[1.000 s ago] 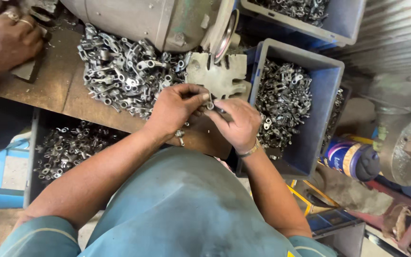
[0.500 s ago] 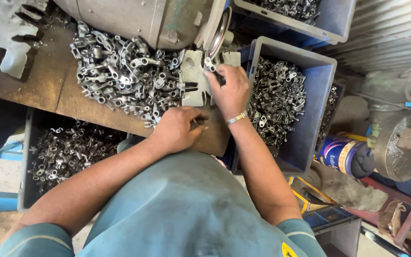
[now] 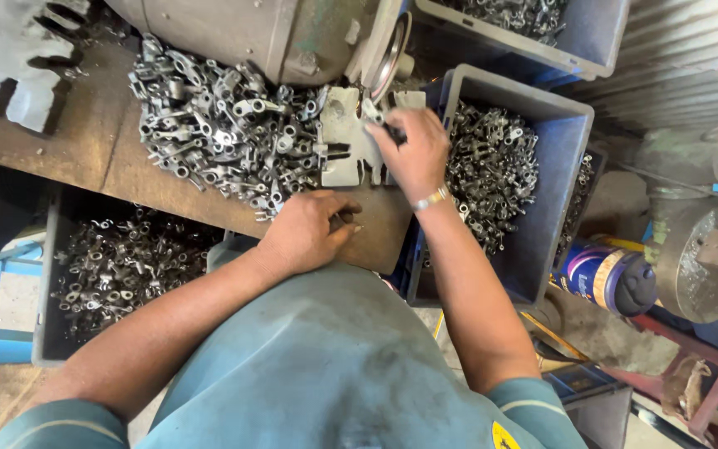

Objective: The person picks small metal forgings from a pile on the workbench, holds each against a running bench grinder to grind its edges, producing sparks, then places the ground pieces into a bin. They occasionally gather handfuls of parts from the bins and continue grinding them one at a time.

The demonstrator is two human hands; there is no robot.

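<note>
Worn wooden workbench (image 3: 68,150) heaped with small grey metal castings (image 3: 218,125), right hand (image 3: 413,154) closed on a casting pressed at the notched metal fixture (image 3: 346,150), left hand (image 3: 309,233) curled around a small piece, blue bin (image 3: 563,141) alongside.

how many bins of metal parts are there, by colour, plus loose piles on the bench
Blue bins of small metal parts: 2, one by the right hand at and one at the top
Dark bins of parts below the bench: 1
Loose piles of parts on the wooden bench: 1, just above the left hand
Total: 4
</note>
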